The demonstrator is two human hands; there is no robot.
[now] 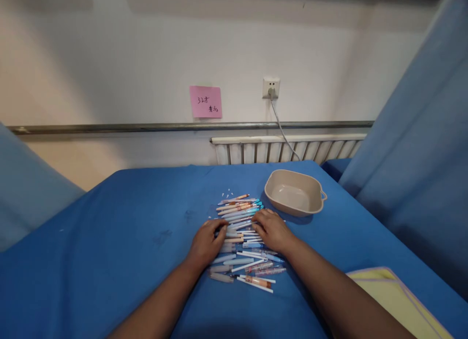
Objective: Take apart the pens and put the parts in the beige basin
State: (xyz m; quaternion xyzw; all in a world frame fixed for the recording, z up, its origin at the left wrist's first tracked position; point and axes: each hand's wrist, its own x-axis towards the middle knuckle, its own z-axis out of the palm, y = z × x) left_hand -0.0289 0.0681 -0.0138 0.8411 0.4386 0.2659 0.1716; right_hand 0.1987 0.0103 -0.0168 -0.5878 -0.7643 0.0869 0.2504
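Many pens (252,245) in a loose row on blue cloth (109,241), left of beige basin (294,192). Left hand (207,242) and right hand (275,230) touch opposite sides, fingers partly curled; whether either grips a pen, cannot tell. Pink wall note (205,105): "32" legible, other handwriting unclear.

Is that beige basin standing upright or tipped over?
Upright: the beige basin sits on the blue cloth with its opening facing up and inner floor showing.
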